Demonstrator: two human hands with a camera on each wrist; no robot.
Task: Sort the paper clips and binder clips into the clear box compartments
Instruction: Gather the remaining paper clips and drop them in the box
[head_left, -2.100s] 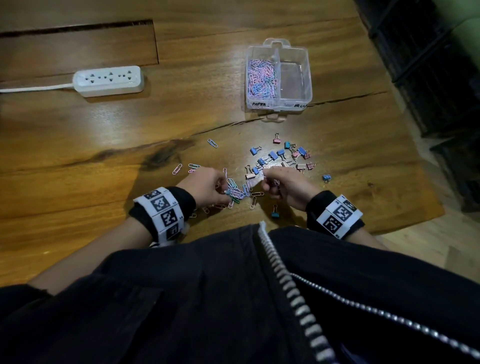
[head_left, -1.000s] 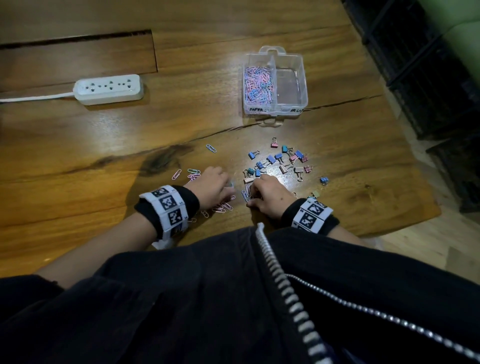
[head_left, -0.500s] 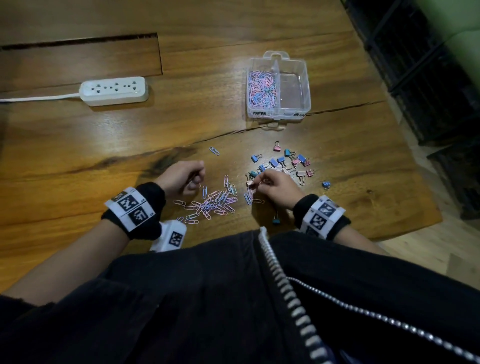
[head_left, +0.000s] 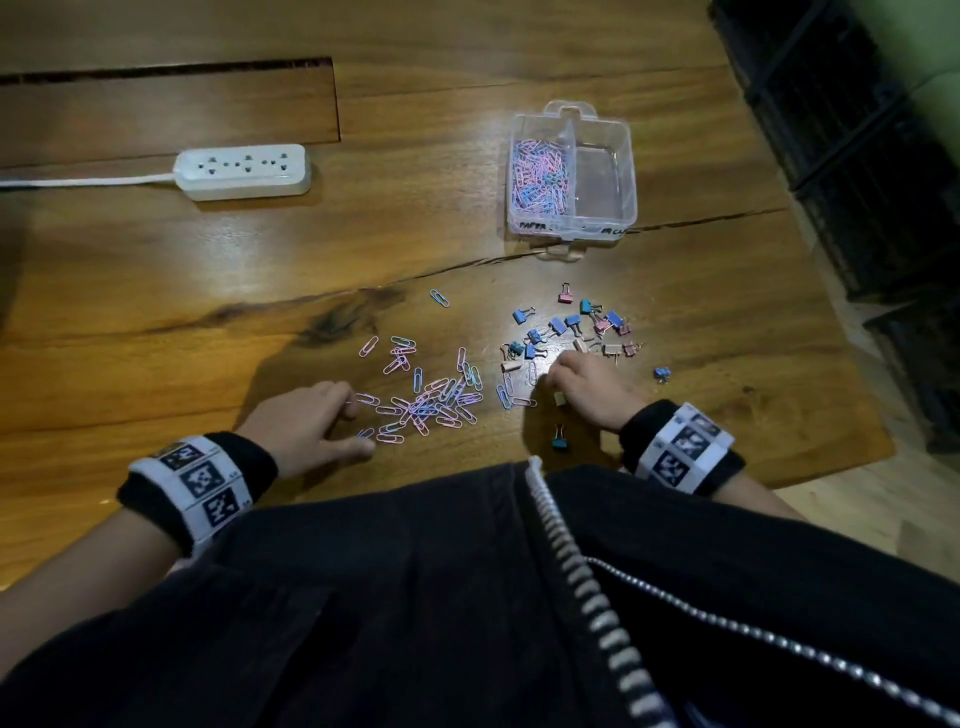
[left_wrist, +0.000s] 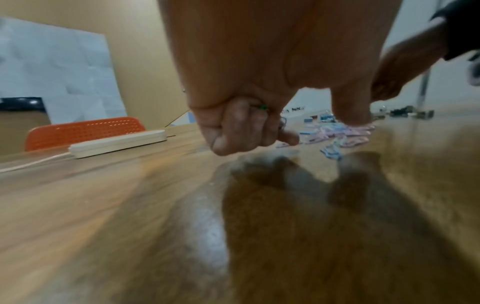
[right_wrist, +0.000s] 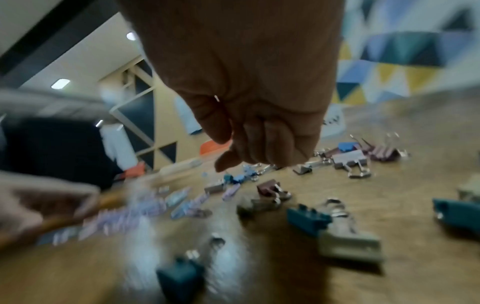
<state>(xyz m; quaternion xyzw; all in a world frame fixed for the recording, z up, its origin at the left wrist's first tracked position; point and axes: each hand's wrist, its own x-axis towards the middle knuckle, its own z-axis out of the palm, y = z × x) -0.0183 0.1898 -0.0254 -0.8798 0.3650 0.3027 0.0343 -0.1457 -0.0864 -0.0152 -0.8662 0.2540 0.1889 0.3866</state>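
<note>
Pastel wire paper clips (head_left: 431, 402): loose heap at table centre, light, slippery, flat; pinch singly or rake. Binder clips (head_left: 571, 327): 1 o'clock of heap, stiff, take by body. Clear box (head_left: 571, 223) at 12 o'clock; left compartment has paper clips, right looks empty. Left hand (head_left: 306, 423): fingers curled, apparently pinching clips, thumb down. Right hand (head_left: 587, 387): curled over clips; contents cannot tell.

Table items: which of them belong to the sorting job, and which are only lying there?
Job: paper clips, binder clips, clear box, left hand, right hand.
Lying about: power strip, orange chair.
</note>
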